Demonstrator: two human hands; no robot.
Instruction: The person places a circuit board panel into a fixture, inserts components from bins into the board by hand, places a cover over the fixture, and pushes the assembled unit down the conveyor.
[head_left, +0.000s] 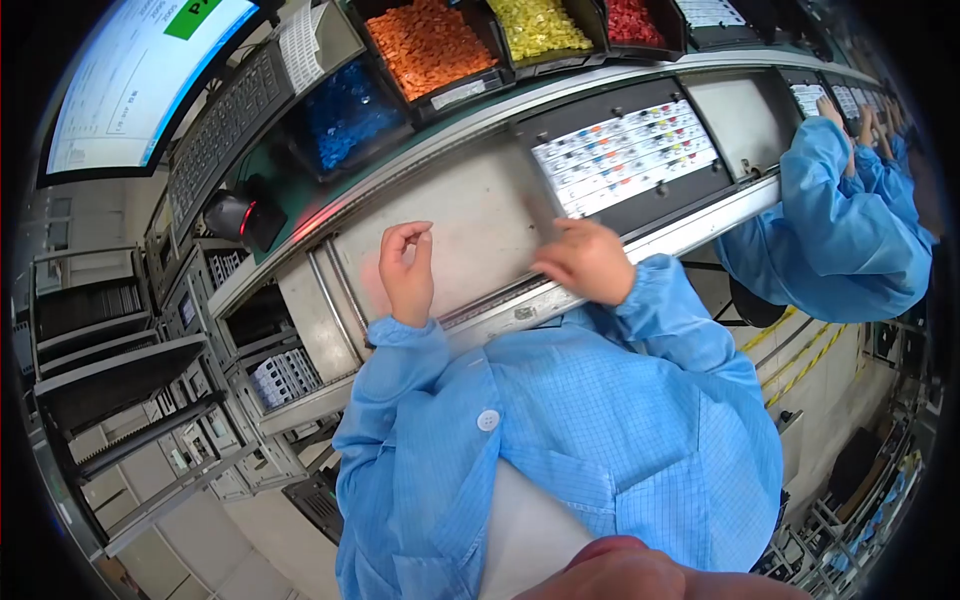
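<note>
My left hand (406, 272) is raised over the pale metal surface of the conveyor track (455, 225). Its fingers curl in toward the thumb, and nothing shows between them. At the near left corner of a black tray (655, 195) is my right hand (590, 262). Its fingers are smeared by motion, so I cannot tell whether they grip the tray edge or only lie close to it. White strip boards (628, 158) with rows of small coloured parts lie in the tray.
Bins of orange (430, 45), yellow (540, 25), red (635, 22) and blue pieces (350, 110) line the far side. A keyboard (225, 125), mouse (240, 215) and monitor (140, 75) stand left. Co-workers in blue sleeves (830, 210) sit to the right.
</note>
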